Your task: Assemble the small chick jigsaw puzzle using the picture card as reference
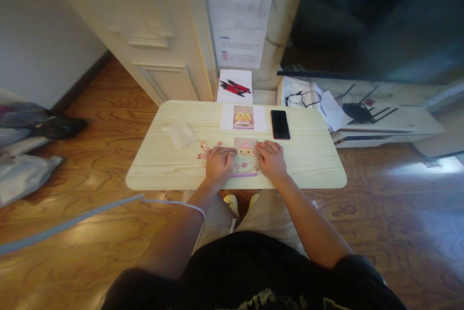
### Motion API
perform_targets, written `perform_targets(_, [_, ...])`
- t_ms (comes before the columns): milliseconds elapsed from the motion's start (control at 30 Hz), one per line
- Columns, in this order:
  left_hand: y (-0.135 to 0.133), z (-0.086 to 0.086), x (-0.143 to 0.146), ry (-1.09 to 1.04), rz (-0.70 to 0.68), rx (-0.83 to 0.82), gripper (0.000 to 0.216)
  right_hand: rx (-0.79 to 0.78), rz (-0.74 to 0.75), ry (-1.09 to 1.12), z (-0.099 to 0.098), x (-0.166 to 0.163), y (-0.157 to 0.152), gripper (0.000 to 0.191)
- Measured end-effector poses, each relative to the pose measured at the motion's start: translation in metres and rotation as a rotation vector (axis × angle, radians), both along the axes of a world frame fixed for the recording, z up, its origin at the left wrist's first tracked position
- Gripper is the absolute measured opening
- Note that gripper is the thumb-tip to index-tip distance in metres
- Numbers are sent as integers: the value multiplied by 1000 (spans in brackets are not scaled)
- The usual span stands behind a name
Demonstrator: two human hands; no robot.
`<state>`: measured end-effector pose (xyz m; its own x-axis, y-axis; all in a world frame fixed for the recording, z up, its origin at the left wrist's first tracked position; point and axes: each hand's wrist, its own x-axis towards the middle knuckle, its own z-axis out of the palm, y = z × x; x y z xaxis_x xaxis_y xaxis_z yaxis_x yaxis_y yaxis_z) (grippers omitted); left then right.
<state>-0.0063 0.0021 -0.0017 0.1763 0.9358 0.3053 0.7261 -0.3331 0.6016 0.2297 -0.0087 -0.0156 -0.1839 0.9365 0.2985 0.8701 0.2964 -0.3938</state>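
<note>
A partly assembled jigsaw puzzle [246, 148] with a yellow cartoon character lies at the middle of the table's near side. Its top part shows joined picture, while loose pieces lie over its lower part. My left hand [220, 162] is closed at the puzzle's left edge, fingertips touching it. From the other side, my right hand [271, 159] has bent fingers pressed together on the right edge. Several loose puzzle pieces [201, 149] are scattered beside my left hand, partly hidden by it. Just beyond the puzzle is a printed picture [243, 117] of a similar yellow character on white paper.
On the light wooden table [311, 165] lie a clear plastic bag [180, 134] at left and a black phone [280, 124] at right. Behind it, red and black pens [235, 88] rest on white paper. A blue-grey strap [72, 220] runs to my left forearm.
</note>
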Motion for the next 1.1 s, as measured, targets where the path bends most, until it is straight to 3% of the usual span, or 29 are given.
perform_targets(467, [3, 1, -2, -29, -80, -26, 42, 24, -25, 22, 1, -4, -2, 33])
perform_targets(733, [0, 5, -7, -243, -98, 11, 45, 35, -19, 68, 3, -3, -2, 31])
perform_targets(867, [-3, 6, -14, -339, -105, 16, 46, 37, -35, 195, 7, 1, -1, 29])
perform_targets(1100, [-10, 5, -25, -363, 88, 5, 38, 25, -124, 637, 10, 8, 5, 26])
